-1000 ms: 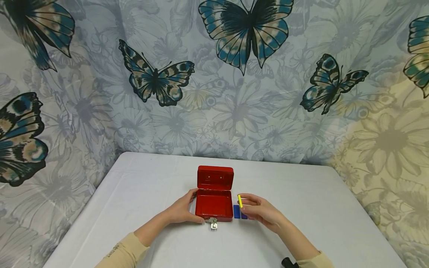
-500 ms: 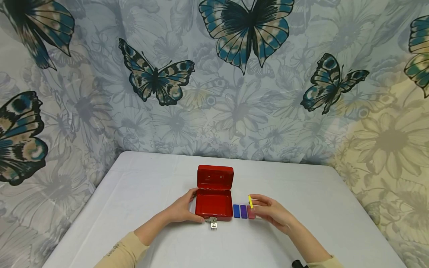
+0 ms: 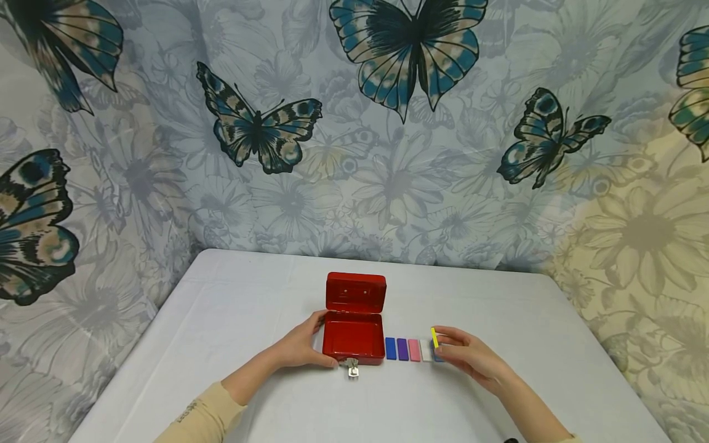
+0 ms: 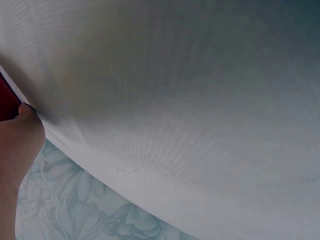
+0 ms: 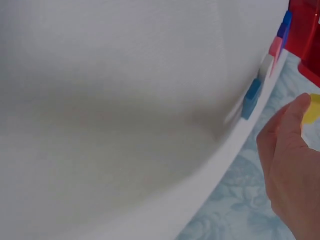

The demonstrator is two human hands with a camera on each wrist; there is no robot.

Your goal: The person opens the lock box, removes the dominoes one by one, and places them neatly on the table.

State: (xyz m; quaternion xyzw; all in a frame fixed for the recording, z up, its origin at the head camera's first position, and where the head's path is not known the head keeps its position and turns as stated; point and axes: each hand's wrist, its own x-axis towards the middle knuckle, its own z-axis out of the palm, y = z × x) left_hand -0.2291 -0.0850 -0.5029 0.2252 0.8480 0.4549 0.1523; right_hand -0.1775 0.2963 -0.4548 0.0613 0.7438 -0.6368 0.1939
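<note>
A small red metal cash box point(image 3: 354, 360) stands on the table with its lid point(image 3: 356, 292) raised. My left hand point(image 3: 299, 346) grips the box's left side, thumb at the front corner and fingers toward the back. My right hand point(image 3: 475, 358) pinches a thin yellow rectangular piece point(image 3: 434, 338) between thumb and fingers, held above the table. To the right of the box lies a row of flat pieces: blue point(image 3: 391, 349), purple point(image 3: 402, 349), pink point(image 3: 414, 349), white point(image 3: 426, 350). At the row's right end is a teal-blue piece point(image 5: 251, 98), partly hidden by the right hand in the head view.
From the box's front hangs a silver latch point(image 3: 352, 369). A white cloth covers the table point(image 3: 266, 289). Behind it hangs a butterfly-patterned backdrop point(image 3: 399, 203). A dark object's tip point(image 3: 511, 440) shows at the bottom edge near the right forearm.
My right hand has moved right along the row with the yellow piece, uncovering the purple, pink and white pieces. My left hand and the box have stayed put.
</note>
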